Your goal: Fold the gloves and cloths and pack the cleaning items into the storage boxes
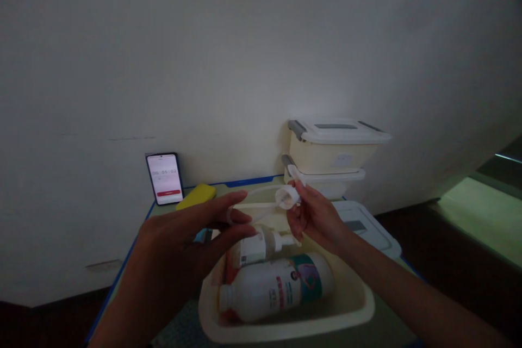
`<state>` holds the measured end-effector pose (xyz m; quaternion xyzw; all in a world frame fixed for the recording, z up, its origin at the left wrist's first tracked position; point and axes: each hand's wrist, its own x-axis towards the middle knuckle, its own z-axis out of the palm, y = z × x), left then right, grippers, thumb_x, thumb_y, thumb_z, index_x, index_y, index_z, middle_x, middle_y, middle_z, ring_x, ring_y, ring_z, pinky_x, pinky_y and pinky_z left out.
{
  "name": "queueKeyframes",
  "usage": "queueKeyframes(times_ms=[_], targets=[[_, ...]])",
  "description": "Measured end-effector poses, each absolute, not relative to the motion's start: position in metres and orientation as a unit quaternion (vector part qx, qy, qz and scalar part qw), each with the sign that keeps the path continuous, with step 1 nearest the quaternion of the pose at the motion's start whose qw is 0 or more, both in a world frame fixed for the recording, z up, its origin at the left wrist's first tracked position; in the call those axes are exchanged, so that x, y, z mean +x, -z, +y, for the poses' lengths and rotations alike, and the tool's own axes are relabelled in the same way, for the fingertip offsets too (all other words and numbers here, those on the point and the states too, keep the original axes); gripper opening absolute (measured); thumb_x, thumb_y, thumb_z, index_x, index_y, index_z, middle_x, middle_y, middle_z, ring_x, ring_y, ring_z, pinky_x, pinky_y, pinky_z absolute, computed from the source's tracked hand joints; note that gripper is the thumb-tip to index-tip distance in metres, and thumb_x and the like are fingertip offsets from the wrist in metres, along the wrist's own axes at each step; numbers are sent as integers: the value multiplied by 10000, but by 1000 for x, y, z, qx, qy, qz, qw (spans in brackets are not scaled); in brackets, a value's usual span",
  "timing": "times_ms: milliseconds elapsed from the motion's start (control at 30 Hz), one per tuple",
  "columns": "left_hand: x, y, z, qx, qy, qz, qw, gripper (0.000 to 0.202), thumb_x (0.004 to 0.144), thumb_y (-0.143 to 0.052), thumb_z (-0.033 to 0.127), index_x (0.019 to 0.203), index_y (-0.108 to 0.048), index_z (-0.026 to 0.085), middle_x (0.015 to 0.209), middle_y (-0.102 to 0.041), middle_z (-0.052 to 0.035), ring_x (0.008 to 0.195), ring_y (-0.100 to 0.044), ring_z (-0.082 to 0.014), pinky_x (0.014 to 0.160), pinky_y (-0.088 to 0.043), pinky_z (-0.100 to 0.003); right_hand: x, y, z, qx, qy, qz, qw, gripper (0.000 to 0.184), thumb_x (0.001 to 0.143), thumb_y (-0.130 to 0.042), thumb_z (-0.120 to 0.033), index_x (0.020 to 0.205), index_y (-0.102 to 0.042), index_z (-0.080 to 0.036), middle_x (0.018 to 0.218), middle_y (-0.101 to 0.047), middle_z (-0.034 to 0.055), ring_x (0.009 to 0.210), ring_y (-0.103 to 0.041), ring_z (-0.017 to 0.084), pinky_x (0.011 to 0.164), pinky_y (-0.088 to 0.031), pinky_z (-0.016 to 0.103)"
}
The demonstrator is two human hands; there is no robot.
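Observation:
My right hand (316,217) pinches a white pump head (287,196) whose thin dip tube (255,206) runs left to my left hand (191,236). The left hand's thumb and fingers close around the tube's left end. Both hands hover over a cream open bin (359,304) on the table. In the bin lie a large white bottle (277,285) with a teal and pink label, without a cap, and a smaller white pump bottle (261,244) behind it.
A phone (164,178) showing a timer leans against the wall at the back left, with a yellow sponge-like block (196,195) beside it. Two stacked lidded boxes (332,155) stand at the back right, and a loose lid (365,225) lies in front of them.

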<state>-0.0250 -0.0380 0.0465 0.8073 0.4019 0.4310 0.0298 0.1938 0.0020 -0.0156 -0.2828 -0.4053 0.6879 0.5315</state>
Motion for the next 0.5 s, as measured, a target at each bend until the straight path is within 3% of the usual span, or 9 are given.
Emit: queueKeyframes(times_ms=[267,500], targets=[[-24,-38,-47,804,-404,428,-86,226,859,-565,400,1065,-606,318,746,-733,92,620,-698,-117,553,-533,-182,195,14,2,-279,-696,-408,521,351,767,-632,-504,906,-473,-224,509,-577,-107,320,-534,86,273,-408,164],[-22,-32,-49,778,-413,461,-106,187,853,-554,441,1003,-615,348,796,-740,94,666,-709,-154,595,-550,-237,195,14,1,-279,-701,-392,526,358,749,-661,-490,924,-480,-235,531,-582,-103,333,-536,88,274,-415,170]])
